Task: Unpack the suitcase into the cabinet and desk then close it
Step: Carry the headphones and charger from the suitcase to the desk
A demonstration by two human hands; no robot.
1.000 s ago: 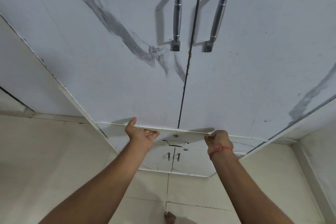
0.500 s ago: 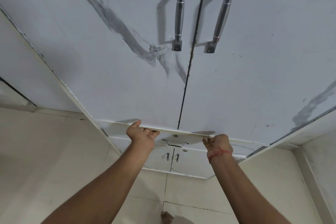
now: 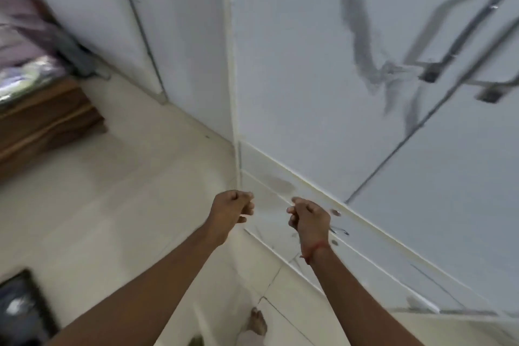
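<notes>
In front of the cabinet [image 3: 309, 64], its smooth white doors veined grey like marble and fitted with long metal bar handles [image 3: 460, 36], the left hand [image 3: 231, 209] and right hand [image 3: 309, 218] hang with fingers curled, holding nothing. Left of the cabinet stands blurred brown wooden furniture [image 3: 47, 121]; a thin red thread [image 3: 316, 248] circles the right wrist

We see the whole frame smeared by motion blur. The cabinet handles [image 3: 460, 45] streak toward the right edge, which cuts them off. At the left edge, a wooden furniture piece [image 3: 47, 118] carries blurred fabric [image 3: 25, 45] we cannot identify. A dark object [image 3: 24, 312] is cropped at the lower left corner. A bare foot [image 3: 258, 323] shows only partly.
</notes>
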